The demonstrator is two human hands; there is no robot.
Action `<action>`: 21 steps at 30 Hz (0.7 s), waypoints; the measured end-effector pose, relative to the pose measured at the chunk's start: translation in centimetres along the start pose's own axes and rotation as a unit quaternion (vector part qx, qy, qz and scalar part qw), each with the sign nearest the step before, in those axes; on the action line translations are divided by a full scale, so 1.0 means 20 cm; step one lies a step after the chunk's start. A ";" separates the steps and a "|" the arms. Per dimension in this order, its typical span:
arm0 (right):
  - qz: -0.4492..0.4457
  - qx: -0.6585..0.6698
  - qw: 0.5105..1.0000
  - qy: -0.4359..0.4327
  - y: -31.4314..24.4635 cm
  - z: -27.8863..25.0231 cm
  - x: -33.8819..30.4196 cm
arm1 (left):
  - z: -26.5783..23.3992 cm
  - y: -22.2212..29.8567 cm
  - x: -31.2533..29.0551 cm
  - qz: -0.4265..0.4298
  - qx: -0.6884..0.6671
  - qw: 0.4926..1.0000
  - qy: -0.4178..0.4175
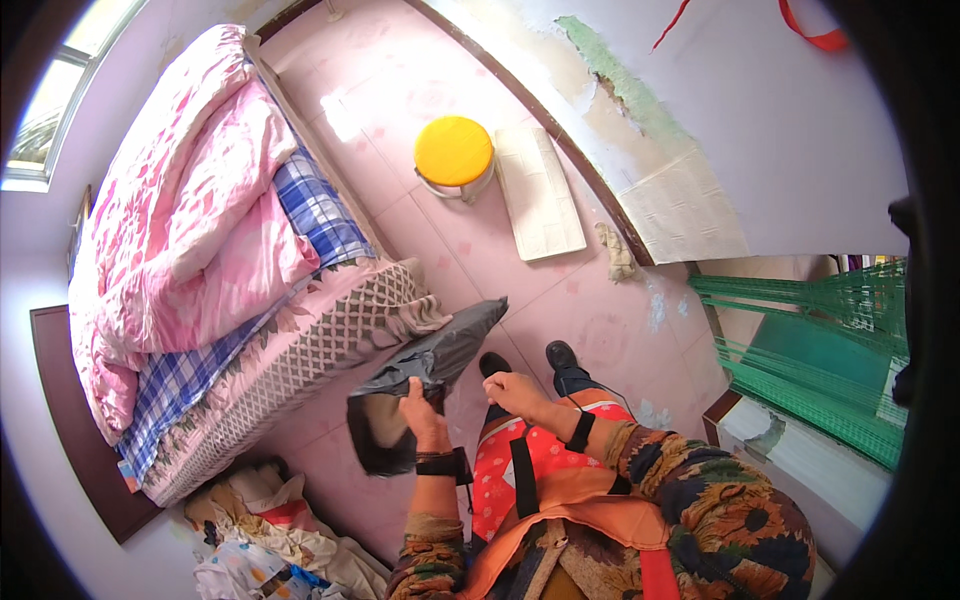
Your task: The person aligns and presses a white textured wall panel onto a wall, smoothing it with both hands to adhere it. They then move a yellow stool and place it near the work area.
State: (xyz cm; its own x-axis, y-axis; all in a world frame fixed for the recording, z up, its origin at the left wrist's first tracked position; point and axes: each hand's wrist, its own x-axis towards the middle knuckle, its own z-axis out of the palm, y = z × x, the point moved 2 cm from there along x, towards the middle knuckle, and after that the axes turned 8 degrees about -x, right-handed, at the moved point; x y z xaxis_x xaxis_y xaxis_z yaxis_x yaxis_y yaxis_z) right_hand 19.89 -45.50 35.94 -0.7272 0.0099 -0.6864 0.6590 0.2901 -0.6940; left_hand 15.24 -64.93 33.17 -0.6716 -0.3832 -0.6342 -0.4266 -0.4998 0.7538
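My left hand grips the rim of a black plastic bag, thumb up, beside the foot of the bed. The bag hangs tilted. Its mouth gapes on the near left side, showing a brownish patch whose nature I cannot make out, while its other end points away to the right. To the right of the bag and apart from it, my right hand is closed with the fingers curled in. Whether anything small is inside those fingers is hidden. Both wrists wear black bands.
A bed with a pink quilt stands at left. Ahead are a yellow round stool, a cream folded sheet and a crumpled cloth. Piled cloths lie lower left; green netting covers shelving at right.
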 end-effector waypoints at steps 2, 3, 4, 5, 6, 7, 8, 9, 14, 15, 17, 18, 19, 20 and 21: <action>-0.025 -0.024 0.999 0.020 -0.02 -0.02 0.00 | 0.17 -0.02 -0.03 0.001 -0.025 1.000 0.007; -0.030 -0.036 0.999 0.027 -0.03 -0.04 0.00 | 0.24 -0.02 -0.03 -0.014 -0.030 0.999 0.009; -0.025 -0.032 0.999 0.034 -0.04 -0.05 0.01 | 0.30 -0.02 -0.03 -0.029 -0.043 0.998 0.019; -0.010 -0.027 0.999 0.038 -0.04 -0.06 0.01 | 0.36 -0.01 -0.03 -0.032 -0.046 0.998 0.003; 0.001 -0.014 0.999 0.044 -0.04 -0.08 0.02 | 0.41 -0.01 -0.02 -0.046 -0.075 0.996 -0.015; 0.019 0.008 0.999 0.049 -0.03 -0.09 0.04 | 0.46 -0.01 -0.01 -0.036 -0.075 0.996 -0.012; -0.038 -0.036 0.994 0.095 -0.04 -0.11 0.06 | 0.52 -0.01 0.00 -0.029 -0.087 0.996 -0.009; -0.058 -0.044 0.990 0.118 -0.04 -0.13 0.09 | 0.56 -0.02 0.01 -0.025 -0.103 0.994 -0.002; 0.028 -0.116 0.993 0.018 0.01 -0.20 0.25 | 0.77 0.00 0.22 0.061 -0.102 0.993 0.004; -0.010 -0.131 0.990 0.048 0.00 -0.23 0.27 | 0.84 0.02 0.29 0.074 -0.077 0.994 -0.012; -0.058 -0.134 0.986 0.080 -0.03 -0.30 0.30 | 0.92 0.10 0.44 0.079 -0.031 0.996 -0.023; -0.091 -0.124 0.981 0.121 -0.05 -0.35 0.32 | 0.96 0.13 0.51 0.078 -0.014 0.997 -0.027; -0.123 -0.115 0.972 0.161 -0.07 -0.40 0.33 | 0.99 0.16 0.58 0.090 0.020 0.995 -0.028; -0.151 -0.108 0.963 0.197 -0.09 -0.45 0.34 | 1.01 0.20 0.64 0.099 0.032 0.994 -0.036; -0.160 -0.136 0.958 0.197 -0.10 -0.50 0.36 | 1.01 0.24 0.70 0.091 0.058 0.993 -0.053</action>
State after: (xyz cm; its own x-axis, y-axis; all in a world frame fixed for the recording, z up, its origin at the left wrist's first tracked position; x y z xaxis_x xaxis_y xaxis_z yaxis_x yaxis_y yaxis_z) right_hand 11.32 -36.49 34.54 -0.9351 0.2240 -0.2748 0.3544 0.5763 -0.7364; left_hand -8.52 -56.92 31.34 -0.8015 -0.3716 -0.4685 -0.3555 -0.3338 0.8730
